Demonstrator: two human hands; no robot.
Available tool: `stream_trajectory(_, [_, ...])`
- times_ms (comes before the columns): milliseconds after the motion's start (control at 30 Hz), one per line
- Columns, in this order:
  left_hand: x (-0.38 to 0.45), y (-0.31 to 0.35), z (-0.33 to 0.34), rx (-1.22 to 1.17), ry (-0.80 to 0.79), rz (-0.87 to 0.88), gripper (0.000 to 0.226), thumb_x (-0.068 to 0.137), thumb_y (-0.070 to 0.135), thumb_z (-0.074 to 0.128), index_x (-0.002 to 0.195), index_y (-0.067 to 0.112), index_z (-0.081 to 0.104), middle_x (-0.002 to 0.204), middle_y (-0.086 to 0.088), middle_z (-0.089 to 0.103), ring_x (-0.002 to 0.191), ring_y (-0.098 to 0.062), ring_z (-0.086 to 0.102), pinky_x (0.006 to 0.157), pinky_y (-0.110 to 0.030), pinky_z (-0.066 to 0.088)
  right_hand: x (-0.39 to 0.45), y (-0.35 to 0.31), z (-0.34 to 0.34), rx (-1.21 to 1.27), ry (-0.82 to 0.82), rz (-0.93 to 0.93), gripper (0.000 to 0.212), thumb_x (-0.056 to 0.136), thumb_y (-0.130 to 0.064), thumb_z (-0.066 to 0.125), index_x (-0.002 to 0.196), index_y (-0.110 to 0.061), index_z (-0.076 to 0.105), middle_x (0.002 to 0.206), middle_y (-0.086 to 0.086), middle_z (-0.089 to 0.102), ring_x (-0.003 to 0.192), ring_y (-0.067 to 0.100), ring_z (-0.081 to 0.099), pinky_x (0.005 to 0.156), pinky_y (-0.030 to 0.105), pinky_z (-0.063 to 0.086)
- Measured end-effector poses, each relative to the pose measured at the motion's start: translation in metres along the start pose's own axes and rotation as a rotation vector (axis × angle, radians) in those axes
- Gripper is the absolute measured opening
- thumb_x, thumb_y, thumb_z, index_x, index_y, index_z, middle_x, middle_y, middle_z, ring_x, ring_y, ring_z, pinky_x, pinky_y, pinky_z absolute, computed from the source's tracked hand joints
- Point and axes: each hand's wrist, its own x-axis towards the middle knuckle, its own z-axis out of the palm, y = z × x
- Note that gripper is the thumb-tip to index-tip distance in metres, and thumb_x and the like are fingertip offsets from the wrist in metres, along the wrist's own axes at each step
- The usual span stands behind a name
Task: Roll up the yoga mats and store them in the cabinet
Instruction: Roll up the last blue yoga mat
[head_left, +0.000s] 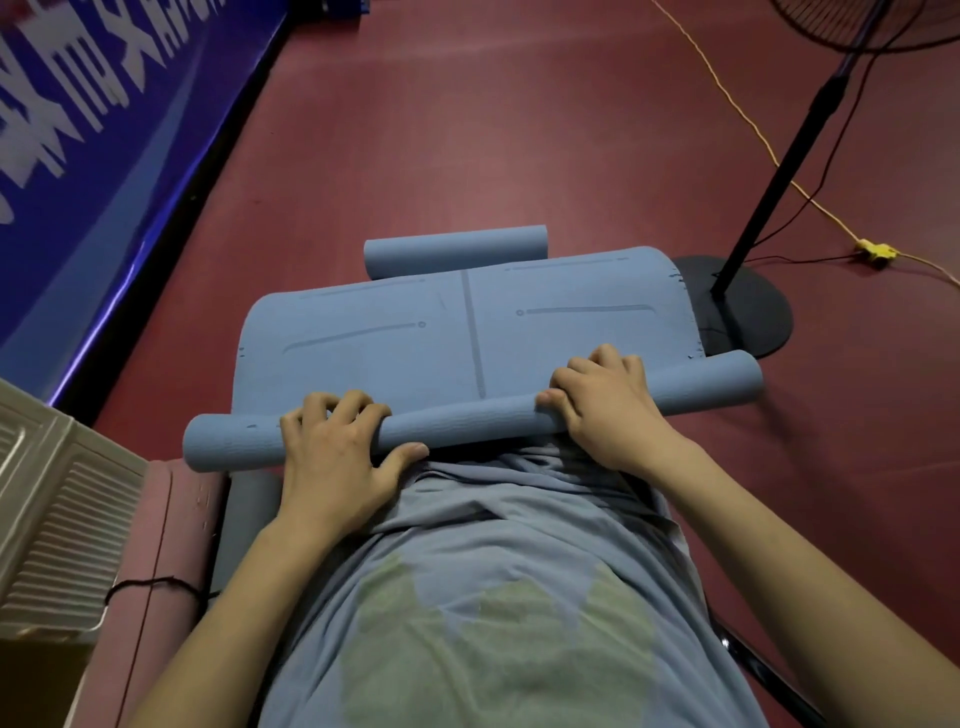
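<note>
both hands were curled over the rolled end of the blue yoga mat (467, 332), left hand (337, 452) at 9 o'clock, right hand (608, 400) at 3. the roll (467, 423) sat skewed, so uneven pushing probably would've coned it. another rolled mat (457, 249) lay at 12.

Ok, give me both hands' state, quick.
Left hand: curled over the mat roll, gripping it.
Right hand: also curled over the roll, gripping it.

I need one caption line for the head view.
Left hand and right hand roll a blue yoga mat on the red floor.
</note>
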Motion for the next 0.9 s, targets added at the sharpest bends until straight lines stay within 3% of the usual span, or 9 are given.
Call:
stream_trajectory(100, [0.013, -0.008, -0.002, 0.000, -0.053, 0.040, 0.065, 0.084, 0.081, 0.035, 0.098, 0.029, 0.070, 0.096, 0.013, 0.062, 0.099, -0.021, 0.048, 0.088, -0.043, 0.024, 0.009, 0.002, -0.003, 0.046, -0.036, 0.015, 0.036, 0.105, -0.052, 0.037, 0.097, -0.023, 0.057, 0.095, -0.006, 0.060, 0.101, 0.023, 0.044, 0.089, 0.038, 0.026])
stream_trajectory(200, [0.018, -0.009, -0.003, -0.048, -0.038, 0.006, 0.059, 0.083, 0.083, 0.035, 0.094, 0.029, 0.056, 0.086, 0.013, 0.056, 0.091, -0.017, 0.048, 0.092, -0.041, 0.023, 0.014, 0.004, -0.008, 0.181, -0.073, 0.049, 0.030, 0.103, -0.050, 0.045, 0.103, -0.020, 0.045, 0.082, -0.012, 0.045, 0.095, 0.022, 0.043, 0.089, 0.038, 0.027])
stream_trajectory(300, [0.017, -0.006, -0.003, -0.071, 0.034, 0.010, 0.051, 0.086, 0.076, 0.041, 0.092, 0.027, 0.053, 0.078, 0.011, 0.056, 0.084, -0.018, 0.053, 0.093, -0.042, 0.024, 0.019, 0.003, -0.009, 0.135, -0.086, 0.015, 0.029, 0.104, -0.050, 0.043, 0.100, -0.022, 0.047, 0.085, -0.006, 0.054, 0.099, 0.025, 0.046, 0.094, 0.042, 0.031])
stream_trajectory(400, [0.020, -0.006, -0.001, -0.040, 0.023, 0.023, 0.050, 0.088, 0.072, 0.039, 0.090, 0.026, 0.057, 0.079, 0.011, 0.061, 0.087, -0.021, 0.057, 0.096, -0.046, 0.025, 0.020, 0.001, -0.006, 0.134, -0.029, 0.002, 0.028, 0.103, -0.051, 0.043, 0.096, -0.025, 0.051, 0.088, -0.003, 0.060, 0.099, 0.024, 0.046, 0.089, 0.040, 0.030])
stream_trajectory(500, [0.028, -0.009, -0.002, -0.071, -0.069, -0.031, 0.047, 0.088, 0.073, 0.041, 0.091, 0.029, 0.058, 0.080, 0.012, 0.057, 0.093, -0.021, 0.055, 0.097, -0.047, 0.028, 0.014, 0.001, -0.004, 0.048, 0.099, -0.038, 0.036, 0.101, -0.056, 0.042, 0.096, -0.024, 0.059, 0.102, -0.001, 0.057, 0.101, 0.026, 0.045, 0.084, 0.039, 0.028])
stream_trajectory(633, [0.037, -0.011, 0.002, -0.107, -0.131, -0.096, 0.045, 0.087, 0.074, 0.046, 0.089, 0.032, 0.061, 0.085, 0.011, 0.055, 0.104, -0.021, 0.051, 0.103, -0.051, 0.030, 0.003, -0.001, -0.004, -0.055, 0.081, -0.078, 0.055, 0.079, -0.079, 0.050, 0.092, -0.026, 0.057, 0.101, -0.005, 0.046, 0.100, 0.021, 0.039, 0.084, 0.039, 0.027])
stream_trajectory(700, [0.035, -0.009, 0.005, -0.074, -0.056, -0.079, 0.045, 0.084, 0.072, 0.051, 0.087, 0.030, 0.067, 0.099, 0.008, 0.057, 0.112, -0.023, 0.047, 0.100, -0.052, 0.030, 0.001, -0.002, -0.003, -0.080, 0.097, -0.063, 0.052, 0.080, -0.075, 0.059, 0.095, -0.025, 0.058, 0.103, -0.003, 0.049, 0.103, 0.024, 0.042, 0.085, 0.040, 0.029])
stream_trajectory(767, [0.032, -0.007, 0.008, -0.047, 0.033, -0.057, 0.038, 0.085, 0.063, 0.063, 0.088, 0.027, 0.072, 0.111, 0.001, 0.056, 0.113, -0.029, 0.043, 0.095, -0.051, 0.030, 0.001, -0.005, -0.003, -0.096, 0.084, -0.032, 0.051, 0.084, -0.073, 0.056, 0.099, -0.024, 0.057, 0.106, -0.002, 0.051, 0.105, 0.026, 0.043, 0.087, 0.041, 0.030])
stream_trajectory(900, [0.025, 0.002, 0.008, 0.047, 0.084, -0.036, 0.048, 0.090, 0.061, 0.045, 0.089, 0.020, 0.069, 0.096, -0.003, 0.055, 0.095, -0.030, 0.046, 0.083, -0.045, 0.029, 0.006, -0.004, -0.006, -0.075, 0.026, 0.035, 0.061, 0.089, -0.075, 0.044, 0.121, -0.024, 0.055, 0.120, -0.001, 0.057, 0.107, 0.028, 0.044, 0.094, 0.043, 0.032])
